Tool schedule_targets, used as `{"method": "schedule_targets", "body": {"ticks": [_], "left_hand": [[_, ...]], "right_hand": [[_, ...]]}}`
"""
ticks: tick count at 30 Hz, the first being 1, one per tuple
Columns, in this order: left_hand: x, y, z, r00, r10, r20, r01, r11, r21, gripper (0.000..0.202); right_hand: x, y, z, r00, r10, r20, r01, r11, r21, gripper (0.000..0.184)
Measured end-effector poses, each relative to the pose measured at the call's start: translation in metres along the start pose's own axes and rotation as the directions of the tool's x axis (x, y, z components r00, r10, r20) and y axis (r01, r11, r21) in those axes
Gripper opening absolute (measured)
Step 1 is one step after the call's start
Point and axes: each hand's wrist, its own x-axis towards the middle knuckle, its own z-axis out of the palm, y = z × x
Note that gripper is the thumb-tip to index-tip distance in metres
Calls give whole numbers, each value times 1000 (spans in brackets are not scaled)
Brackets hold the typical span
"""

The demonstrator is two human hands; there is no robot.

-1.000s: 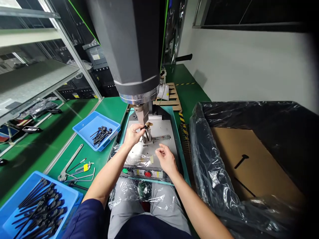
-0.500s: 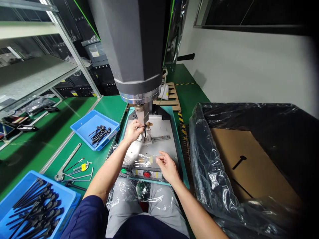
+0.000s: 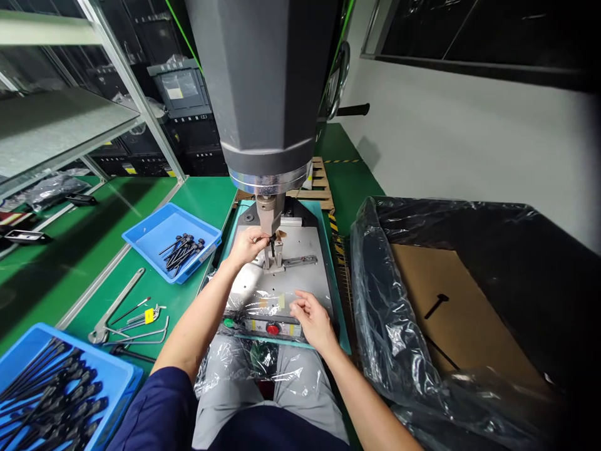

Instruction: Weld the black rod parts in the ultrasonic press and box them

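Note:
My left hand (image 3: 246, 247) pinches a small black part with a thick head (image 3: 273, 240) between thumb and fingertips. This part sits at the upright metal fixture (image 3: 278, 255), right below the metal tip (image 3: 269, 214) of the large grey machine head (image 3: 265, 94); whether it is fully seated I cannot tell. Its lower end is partly hidden by the fixture. Lower down, my right hand (image 3: 313, 321) hovers over the front of the metal base plate (image 3: 305, 279), fingers loosely bent and apart, holding nothing. Near it, a red button (image 3: 273, 329) and a green button (image 3: 228, 322) face me.
On the green bench at left are a blue tray (image 3: 136, 235) with several black stemmed parts, a fuller blue bin (image 3: 134, 376), an adjustable wrench (image 3: 117, 307) and hex keys (image 3: 149, 316). At right stands a plastic-lined box (image 3: 375, 282) with cardboard and black parts inside.
The view has shifted slightly. My left hand still pinches the black part at the fixture, its fingers slightly straighter. My right hand stays over the plate's front.

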Motion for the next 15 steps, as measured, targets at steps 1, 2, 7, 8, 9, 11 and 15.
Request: {"method": "schedule_targets", "body": {"ticks": [1,2,7,8,9,11,15], "left_hand": [[1,-1,-2,999,30,25,-30,1000,8,13],[3,-2,-5,997,52,49,-53,999,8,13],[4,-4,-9,992,34,121,-27,998,-63,17],[3,-5,-8,992,1,126,10,996,-92,18],[2,-7,-6,991,-33,128,50,991,-127,19],[0,-10,-1,989,-74,128,100,973,-208,20],[1,-15,6,992,-81,93,110,920,-375,24]], "right_hand": [[0,-1,0,1000,5,1,-5,1000,3,41],[-1,-1,-1,1000,13,2,-13,1000,6,41],[-4,-1,-8,999,38,-3,-38,999,25,43],[-4,-1,-11,999,39,-17,-39,999,26,43],[-4,-1,-14,999,40,-37,-39,999,25,45],[-4,-2,-21,995,41,-87,-40,999,16,47],[-4,-2,-37,984,32,-177,-32,999,4,52]]}}
